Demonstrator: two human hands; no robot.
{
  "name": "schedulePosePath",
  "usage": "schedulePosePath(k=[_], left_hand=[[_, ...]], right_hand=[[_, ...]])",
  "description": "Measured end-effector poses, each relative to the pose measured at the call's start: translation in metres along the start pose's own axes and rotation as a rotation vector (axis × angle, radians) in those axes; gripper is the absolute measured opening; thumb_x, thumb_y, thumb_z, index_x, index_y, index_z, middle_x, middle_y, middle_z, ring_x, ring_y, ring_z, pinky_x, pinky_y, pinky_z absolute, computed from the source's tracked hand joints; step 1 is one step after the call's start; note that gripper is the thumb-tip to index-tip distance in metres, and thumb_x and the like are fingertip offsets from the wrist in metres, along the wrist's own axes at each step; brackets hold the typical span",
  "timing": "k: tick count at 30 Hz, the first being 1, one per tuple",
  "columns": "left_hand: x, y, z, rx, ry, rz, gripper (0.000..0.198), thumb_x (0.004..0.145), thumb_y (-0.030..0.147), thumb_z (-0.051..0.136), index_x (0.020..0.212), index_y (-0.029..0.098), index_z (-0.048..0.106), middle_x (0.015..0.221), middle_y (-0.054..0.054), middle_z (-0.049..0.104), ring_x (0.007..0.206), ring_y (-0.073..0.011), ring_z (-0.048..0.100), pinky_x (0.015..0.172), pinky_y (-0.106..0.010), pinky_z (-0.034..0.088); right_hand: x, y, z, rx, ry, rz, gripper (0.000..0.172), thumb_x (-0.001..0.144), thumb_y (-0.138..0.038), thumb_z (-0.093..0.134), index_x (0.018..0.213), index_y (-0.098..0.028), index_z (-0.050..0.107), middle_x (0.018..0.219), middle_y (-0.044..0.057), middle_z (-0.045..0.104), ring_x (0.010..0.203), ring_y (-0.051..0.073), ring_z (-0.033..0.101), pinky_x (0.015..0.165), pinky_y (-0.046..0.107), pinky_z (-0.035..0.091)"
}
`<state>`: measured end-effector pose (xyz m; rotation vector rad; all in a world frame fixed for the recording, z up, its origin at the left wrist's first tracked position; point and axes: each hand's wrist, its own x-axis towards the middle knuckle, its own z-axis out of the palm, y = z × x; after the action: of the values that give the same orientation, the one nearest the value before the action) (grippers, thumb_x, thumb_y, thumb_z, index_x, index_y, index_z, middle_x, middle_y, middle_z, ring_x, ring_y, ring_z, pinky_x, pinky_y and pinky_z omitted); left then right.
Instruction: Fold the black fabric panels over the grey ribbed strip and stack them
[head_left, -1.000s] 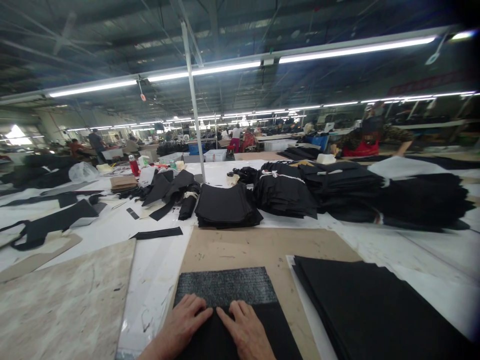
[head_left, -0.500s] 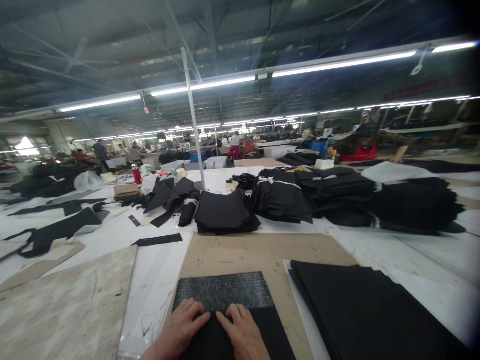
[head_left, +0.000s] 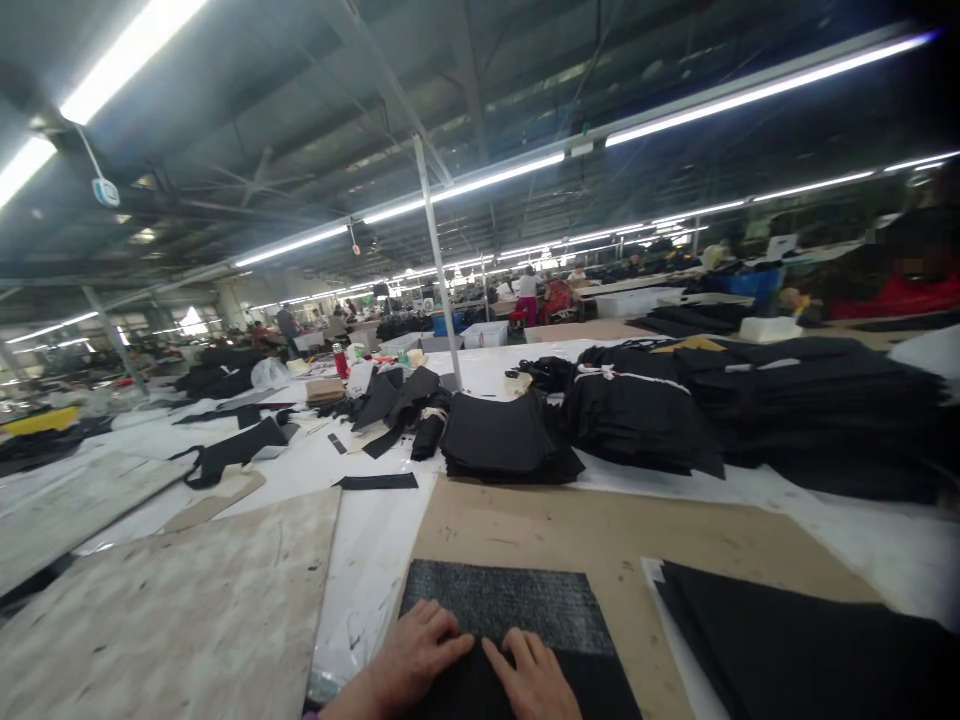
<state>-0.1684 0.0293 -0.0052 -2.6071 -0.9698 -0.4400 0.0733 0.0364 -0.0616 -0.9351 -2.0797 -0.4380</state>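
Note:
A black fabric piece (head_left: pixel 469 690) lies before me at the bottom centre, with a grey, speckled strip (head_left: pixel 517 590) showing beyond its far edge. My left hand (head_left: pixel 412 655) rests on the left side, fingers bent across the border onto the speckled strip, thumb stretched inward along that edge. Facing it, my right hand (head_left: pixel 536 680) presses on the right side with its fingers bent and its thumb pointing toward the left thumb. The two thumb tips are close but apart. Both hands are open on the cloth; the lower right hand is cut off by the frame.
Brown board (head_left: pixel 525 520) lies beneath the work. A black fabric stack (head_left: pixel 795 640) sits to the right, a stained pale board (head_left: pixel 202 590) to the left. Across the far side are a black stack (head_left: pixel 495 430) and a tied bundle (head_left: pixel 630 410). A metal pole (head_left: pixel 437 250) rises behind.
The view has turned left and tilted, so everything sits further right in the picture. My hands keep nearly the same place on the black fabric piece.

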Motion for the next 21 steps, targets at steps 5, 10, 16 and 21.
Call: schedulePosePath(k=[5, 10, 16, 21], left_hand=[[-0.002, -0.002, 0.003, 0.012, -0.026, -0.011, 0.029, 0.100, 0.025, 0.054, 0.129, 0.028, 0.058, 0.102, -0.002, 0.060, 0.088, -0.0168, 0.051, 0.077, -0.031, 0.039], [-0.004, -0.004, 0.006, 0.024, -0.036, -0.006, 0.031, 0.100, 0.028, 0.054, 0.132, 0.029, 0.056, 0.101, -0.003, 0.060, 0.088, -0.0168, 0.051, 0.079, -0.032, 0.039], [-0.005, -0.006, 0.005, 0.016, -0.060, -0.023, 0.030, 0.101, 0.029, 0.053, 0.131, 0.030, 0.057, 0.099, -0.003, 0.061, 0.088, -0.0161, 0.052, 0.078, -0.032, 0.038], [-0.005, -0.008, 0.004, -0.010, -0.103, -0.036, 0.031, 0.102, 0.028, 0.052, 0.132, 0.031, 0.055, 0.103, -0.002, 0.062, 0.090, -0.0155, 0.053, 0.080, -0.032, 0.037]], right_hand=[[0.003, -0.006, 0.005, 0.007, -0.022, 0.004, 0.048, 0.076, -0.007, 0.061, 0.119, -0.026, 0.066, 0.103, 0.004, 0.062, 0.094, 0.022, 0.056, 0.080, 0.031, 0.050], [0.004, -0.012, 0.015, 0.010, -0.016, -0.015, 0.048, 0.073, 0.000, 0.059, 0.116, -0.022, 0.067, 0.106, 0.004, 0.065, 0.095, 0.022, 0.059, 0.083, 0.033, 0.053], [0.004, -0.012, 0.010, 0.066, -0.013, 0.000, 0.057, 0.071, 0.006, 0.051, 0.119, -0.021, 0.066, 0.105, 0.004, 0.067, 0.096, 0.021, 0.061, 0.085, 0.031, 0.055], [0.004, -0.014, 0.003, 0.088, -0.037, 0.039, 0.062, 0.070, 0.007, 0.048, 0.123, -0.022, 0.064, 0.106, 0.005, 0.067, 0.098, 0.021, 0.061, 0.087, 0.031, 0.054]])
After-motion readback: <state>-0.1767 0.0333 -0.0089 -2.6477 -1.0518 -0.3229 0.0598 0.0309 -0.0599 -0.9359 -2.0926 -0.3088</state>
